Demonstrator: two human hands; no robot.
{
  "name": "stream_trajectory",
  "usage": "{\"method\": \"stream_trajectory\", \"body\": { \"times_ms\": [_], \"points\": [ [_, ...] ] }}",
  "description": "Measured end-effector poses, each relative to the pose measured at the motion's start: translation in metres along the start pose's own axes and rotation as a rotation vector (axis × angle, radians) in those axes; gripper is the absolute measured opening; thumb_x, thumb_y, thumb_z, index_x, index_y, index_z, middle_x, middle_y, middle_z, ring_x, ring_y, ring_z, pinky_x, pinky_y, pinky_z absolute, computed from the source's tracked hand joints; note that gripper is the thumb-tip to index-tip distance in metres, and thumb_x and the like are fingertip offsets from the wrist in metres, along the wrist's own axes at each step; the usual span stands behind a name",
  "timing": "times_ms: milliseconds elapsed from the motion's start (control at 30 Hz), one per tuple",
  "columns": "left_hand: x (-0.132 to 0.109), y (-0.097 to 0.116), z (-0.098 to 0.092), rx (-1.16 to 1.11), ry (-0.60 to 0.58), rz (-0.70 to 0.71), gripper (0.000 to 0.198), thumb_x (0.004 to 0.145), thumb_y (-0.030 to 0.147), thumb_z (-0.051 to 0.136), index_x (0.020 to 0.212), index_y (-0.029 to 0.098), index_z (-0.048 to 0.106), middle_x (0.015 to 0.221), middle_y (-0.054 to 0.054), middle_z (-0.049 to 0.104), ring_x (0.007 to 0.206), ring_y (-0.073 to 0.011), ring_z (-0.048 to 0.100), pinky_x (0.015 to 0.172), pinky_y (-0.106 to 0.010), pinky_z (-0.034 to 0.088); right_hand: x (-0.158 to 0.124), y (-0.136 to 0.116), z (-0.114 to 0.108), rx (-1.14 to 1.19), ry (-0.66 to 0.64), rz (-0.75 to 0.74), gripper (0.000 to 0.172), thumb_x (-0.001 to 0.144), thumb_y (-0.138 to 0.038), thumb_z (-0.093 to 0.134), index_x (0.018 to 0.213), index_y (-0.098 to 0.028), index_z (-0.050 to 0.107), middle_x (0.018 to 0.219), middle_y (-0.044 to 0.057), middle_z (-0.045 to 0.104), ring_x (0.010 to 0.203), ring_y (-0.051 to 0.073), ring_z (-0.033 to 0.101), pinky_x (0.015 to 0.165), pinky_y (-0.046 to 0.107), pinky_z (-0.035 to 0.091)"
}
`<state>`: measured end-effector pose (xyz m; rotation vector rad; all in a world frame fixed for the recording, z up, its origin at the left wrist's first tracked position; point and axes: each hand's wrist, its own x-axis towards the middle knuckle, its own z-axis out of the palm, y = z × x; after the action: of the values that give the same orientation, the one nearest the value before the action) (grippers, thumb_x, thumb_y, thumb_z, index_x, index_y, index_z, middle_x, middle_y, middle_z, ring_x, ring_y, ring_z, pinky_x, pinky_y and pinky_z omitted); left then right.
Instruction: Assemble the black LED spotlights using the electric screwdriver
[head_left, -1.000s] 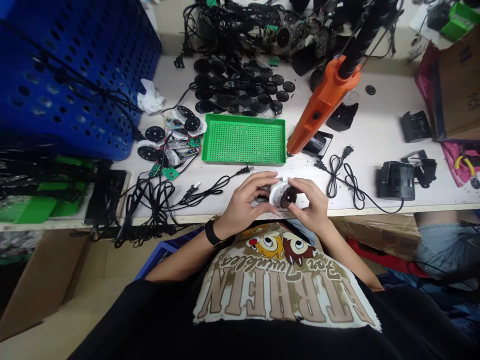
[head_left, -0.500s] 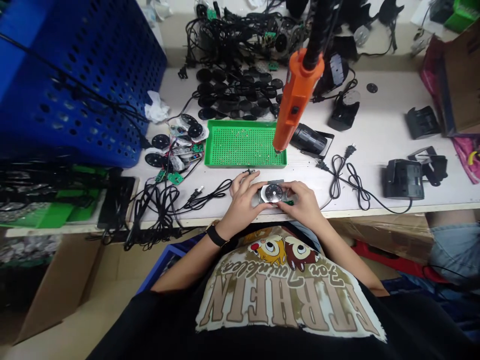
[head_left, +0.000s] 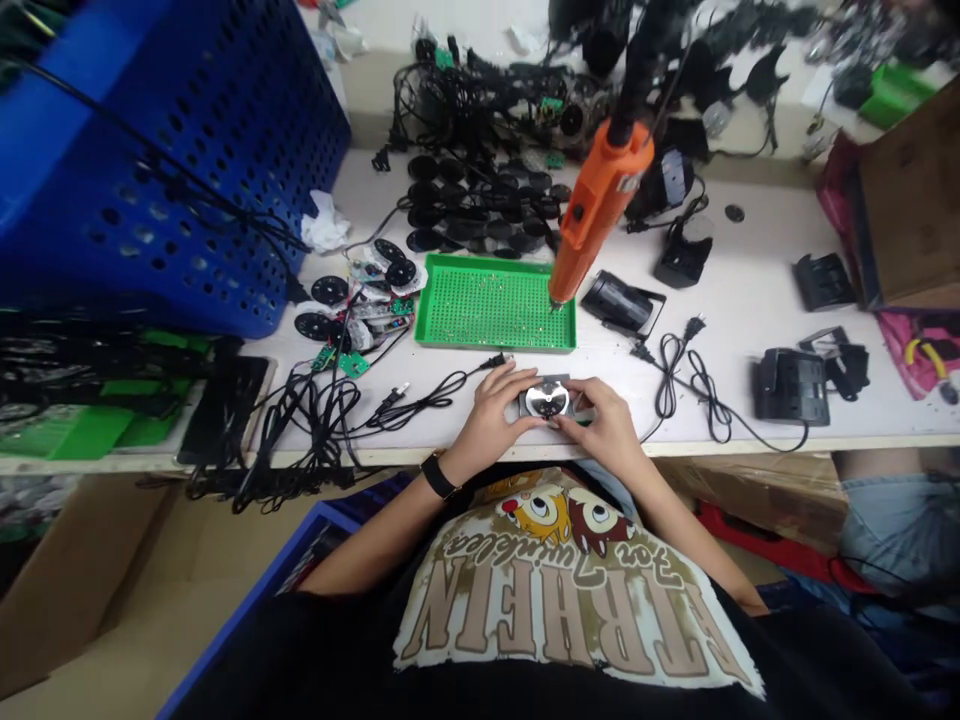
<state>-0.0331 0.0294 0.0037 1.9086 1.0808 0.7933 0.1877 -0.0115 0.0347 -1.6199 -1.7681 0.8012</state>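
A small round silvery disc part sits in a dark housing on the white worktable, near its front edge. My left hand curls around the housing's left side, fingers closed on it. My right hand grips its right side the same way. An orange electric screwdriver hangs from a black cable above, its tip over the right end of a green perforated tray just behind my hands.
A big blue perforated crate fills the left. Black discs, circuit boards and tangled cables lie behind the tray. Black housings and a power cord lie to the right. Another person's knee shows at right.
The part, held tilted above the table edge a second ago, now lies flat on the table between both hands. The hanging screwdriver has swung left and back slightly.
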Motion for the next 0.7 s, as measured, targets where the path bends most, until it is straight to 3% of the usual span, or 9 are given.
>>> {"method": "stream_trajectory", "body": {
  "times_ms": [133, 267, 400, 467, 567, 700],
  "points": [
    [0.001, -0.008, 0.003, -0.078, 0.012, -0.011, 0.055, 0.08, 0.027, 0.089, 0.131, 0.027, 0.069, 0.143, -0.011, 0.068, 0.146, -0.034, 0.052, 0.123, -0.065, 0.039, 0.007, 0.004, -0.011, 0.057, 0.049, -0.046, 0.052, 0.083, -0.036, 0.08, 0.132, -0.027, 0.063, 0.122, 0.01, 0.068, 0.092, 0.024, 0.067, 0.082, 0.042, 0.061],
    [0.0, -0.017, 0.0, -0.078, 0.042, -0.013, 0.072, 0.071, 0.021, 0.094, 0.137, 0.029, 0.065, 0.146, -0.012, 0.065, 0.146, -0.0357, 0.053, 0.121, -0.065, 0.042, 0.033, 0.0, -0.026, 0.178, 0.271, -0.058, 0.061, 0.087, -0.043, 0.077, 0.142, -0.03, 0.053, 0.135, 0.012, 0.065, 0.103, 0.024, 0.068, 0.09, 0.046, 0.061],
    [-0.003, -0.02, -0.008, -0.046, 0.064, 0.005, 0.065, 0.078, 0.021, 0.088, 0.138, 0.029, 0.065, 0.149, -0.011, 0.064, 0.145, -0.0345, 0.054, 0.123, -0.063, 0.042, 0.073, -0.027, -0.028, 0.367, 0.444, -0.047, 0.077, 0.089, -0.049, 0.076, 0.153, -0.03, 0.038, 0.151, 0.016, 0.054, 0.121, 0.026, 0.066, 0.105, 0.049, 0.055],
    [-0.006, -0.018, -0.011, -0.028, 0.089, 0.023, 0.059, 0.083, 0.021, 0.085, 0.138, 0.029, 0.065, 0.148, -0.01, 0.065, 0.144, -0.0338, 0.054, 0.122, -0.062, 0.042, 0.097, -0.042, -0.025, 0.452, 0.462, -0.078, 0.076, 0.091, -0.052, 0.071, 0.154, -0.03, 0.034, 0.15, 0.015, 0.055, 0.114, 0.024, 0.069, 0.1, 0.046, 0.057],
    [-0.011, -0.013, -0.015, -0.006, 0.121, 0.042, 0.055, 0.086, 0.023, 0.082, 0.138, 0.028, 0.064, 0.145, -0.01, 0.067, 0.142, -0.0329, 0.056, 0.12, -0.061, 0.046, 0.124, -0.058, -0.021, 0.515, 0.513, -0.138, 0.064, 0.091, -0.057, 0.068, 0.144, -0.029, 0.046, 0.129, 0.01, 0.065, 0.09, 0.018, 0.07, 0.082, 0.038, 0.06],
    [-0.022, -0.004, -0.018, 0.005, 0.145, 0.068, 0.049, 0.089, 0.029, 0.08, 0.136, 0.025, 0.064, 0.141, -0.012, 0.068, 0.135, -0.0313, 0.062, 0.116, -0.058, 0.051, 0.123, -0.063, -0.019, 0.649, 0.492, -0.249, 0.048, 0.088, -0.061, 0.068, 0.122, -0.03, 0.06, 0.1, 0.0, 0.063, 0.058, 0.009, 0.061, 0.056, 0.027, 0.052]
  ]
}}
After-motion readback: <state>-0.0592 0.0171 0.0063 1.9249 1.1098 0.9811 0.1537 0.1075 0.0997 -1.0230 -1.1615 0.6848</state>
